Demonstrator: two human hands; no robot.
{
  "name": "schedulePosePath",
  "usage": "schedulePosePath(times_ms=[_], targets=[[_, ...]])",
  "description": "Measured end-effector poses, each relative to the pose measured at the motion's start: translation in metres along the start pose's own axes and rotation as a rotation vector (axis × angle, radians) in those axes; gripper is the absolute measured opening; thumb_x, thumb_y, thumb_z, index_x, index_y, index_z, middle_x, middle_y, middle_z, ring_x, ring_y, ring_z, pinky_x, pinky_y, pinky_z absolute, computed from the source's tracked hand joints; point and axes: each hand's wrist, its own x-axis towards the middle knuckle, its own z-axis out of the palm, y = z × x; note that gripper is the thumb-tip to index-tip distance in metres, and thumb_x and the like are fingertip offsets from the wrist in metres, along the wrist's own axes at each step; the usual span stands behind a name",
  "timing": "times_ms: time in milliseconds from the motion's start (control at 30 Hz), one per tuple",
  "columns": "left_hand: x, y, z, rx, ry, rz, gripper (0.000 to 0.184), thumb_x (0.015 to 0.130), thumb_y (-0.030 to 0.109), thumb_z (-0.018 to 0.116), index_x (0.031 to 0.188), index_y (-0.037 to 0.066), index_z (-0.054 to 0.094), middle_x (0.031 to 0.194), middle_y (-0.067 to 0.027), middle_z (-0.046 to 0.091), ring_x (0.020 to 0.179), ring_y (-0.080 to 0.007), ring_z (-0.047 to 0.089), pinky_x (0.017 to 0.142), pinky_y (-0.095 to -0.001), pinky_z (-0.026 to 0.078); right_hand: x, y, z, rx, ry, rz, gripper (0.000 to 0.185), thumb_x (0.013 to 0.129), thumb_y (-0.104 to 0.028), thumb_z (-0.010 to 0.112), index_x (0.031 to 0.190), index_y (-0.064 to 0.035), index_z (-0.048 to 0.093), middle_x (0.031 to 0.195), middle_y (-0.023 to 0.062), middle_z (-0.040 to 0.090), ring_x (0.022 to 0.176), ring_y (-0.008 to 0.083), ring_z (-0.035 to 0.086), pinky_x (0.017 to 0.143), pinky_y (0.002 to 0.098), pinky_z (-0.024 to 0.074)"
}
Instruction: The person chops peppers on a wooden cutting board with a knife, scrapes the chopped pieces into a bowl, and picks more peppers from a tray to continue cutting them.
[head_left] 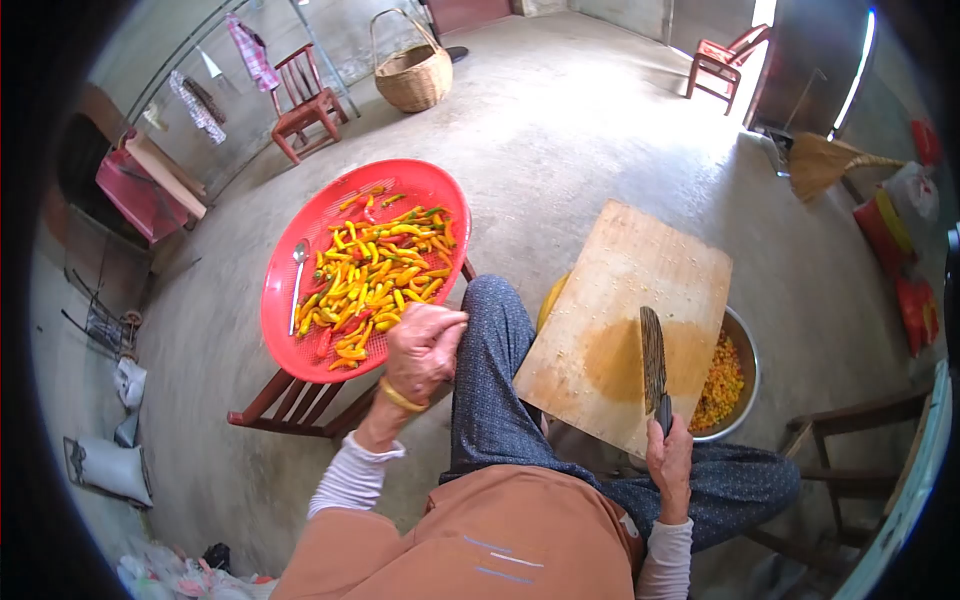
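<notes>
My right hand (pixel 668 460) grips the black handle of a kitchen knife (pixel 653 360), whose blade lies over the wooden cutting board (pixel 640 270). A wet orange-brown stain and small pale seeds mark the board. Between the red tray and my knee, my left hand (pixel 425 350) is closed with its fingers pinched together; whatever they hold, if anything, is hidden. Yellow, orange and red chili peppers (pixel 375 265) fill much of the round red tray (pixel 285 340), with a metal spoon (pixel 298 285) at its left side. Beneath the board's right edge, a metal basin (pixel 752 375) contains chopped chili (pixel 722 385).
The tray rests on a wooden chair (pixel 300 405). Farther off stand a wicker basket (pixel 415 80), a red-brown chair (pixel 300 105) and another chair (pixel 725 65). A broom (pixel 825 165) leans at the right. Wooden furniture (pixel 850 450) stands close at my right; plastic bags (pixel 175 575) lie at lower left.
</notes>
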Motion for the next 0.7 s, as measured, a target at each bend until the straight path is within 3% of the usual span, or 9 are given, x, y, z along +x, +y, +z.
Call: schedulePosePath(times_ms=[100,200,233,367,433,500,667,700], targets=[[-0.012,-0.010,-0.061,0.157,-0.119,0.016,0.012,0.071,-0.005,0.060,0.075,0.004,0.067,0.075,-0.0088,0.064,0.072,-0.0235,0.061,0.069,-0.0311,0.048,0.001,-0.002,0.003,-0.028,-0.024,0.030,0.022,0.085,-0.016,0.055,0.086,0.0054,0.051,0.068,0.0254,0.054,0.062,0.0413,0.056,0.057,0.0434,0.0431],[-0.049,-0.025,-0.106,0.015,-0.429,-0.112,0.012,0.069,-0.005,0.059,0.065,0.005,0.066,0.080,-0.0085,0.065,0.072,-0.0228,0.061,0.071,-0.0303,0.048,0.001,0.004,0.005,-0.029,-0.015,0.048,0.020,0.085,-0.015,0.054,0.087,0.0048,0.051,0.069,0.0248,0.054,0.065,0.0413,0.056,0.060,0.0441,0.0432],[-0.069,-0.027,-0.109,-0.063,-0.559,-0.392,0.011,0.073,0.011,0.066,0.063,0.005,0.068,0.087,-0.0117,0.067,0.079,-0.0263,0.063,0.075,-0.0328,0.050,0.000,0.004,0.005,-0.026,-0.025,0.049,0.020,0.085,-0.015,0.054,0.087,0.0047,0.051,0.070,0.0248,0.055,0.066,0.0414,0.056,0.060,0.0441,0.0432],[-0.187,-0.074,-0.088,0.504,-0.904,-0.582,0.053,0.077,0.056,0.059,0.075,0.005,0.072,0.112,-0.0227,0.060,0.102,-0.0368,0.058,0.090,-0.0375,0.045,0.001,0.008,0.005,-0.038,-0.045,0.041,0.019,0.086,-0.014,0.053,0.090,0.0044,0.051,0.072,0.0239,0.054,0.066,0.0401,0.055,0.061,0.0434,0.0433],[-0.257,-0.103,-0.059,0.341,-0.909,-0.919,0.057,0.079,0.057,0.056,0.094,0.004,0.070,0.120,-0.0235,0.056,0.107,-0.0364,0.056,0.093,-0.0369,0.043,0.001,0.010,0.007,-0.034,-0.050,0.037,0.018,0.086,-0.014,0.052,0.091,0.0042,0.051,0.072,0.0229,0.054,0.065,0.0380,0.055,0.061,0.0426,0.0433],[-0.312,-0.096,-0.018,0.135,-0.626,-1.125,0.071,0.080,0.060,0.053,0.118,0.000,0.057,0.116,-0.0239,0.058,0.104,-0.0345,0.058,0.094,-0.0377,0.042,0.000,0.010,0.005,-0.020,-0.061,0.041,0.018,0.087,-0.013,0.052,0.092,0.0041,0.051,0.072,0.0217,0.053,0.064,0.0355,0.055,0.060,0.0417,0.0434],[-0.245,-0.043,-0.037,-0.886,-0.796,-1.620,0.049,0.089,0.029,0.060,0.126,-0.002,0.050,0.115,-0.0145,0.061,0.097,-0.0204,0.061,0.086,-0.0297,0.048,0.000,0.002,0.003,-0.060,-0.050,0.042,0.019,0.087,-0.013,0.051,0.094,0.0042,0.051,0.070,0.0191,0.053,0.062,0.0321,0.055,0.059,0.0399,0.0433],[-0.219,-0.037,-0.056,-0.903,-0.743,-1.532,0.039,0.089,0.015,0.060,0.124,-0.001,0.051,0.118,-0.0119,0.060,0.099,-0.0173,0.061,0.084,-0.0268,0.049,-0.001,-0.001,0.005,-0.058,-0.042,0.044,0.019,0.087,-0.014,0.051,0.094,0.0043,0.051,0.070,0.0188,0.053,0.062,0.0320,0.055,0.058,0.0395,0.0432]])
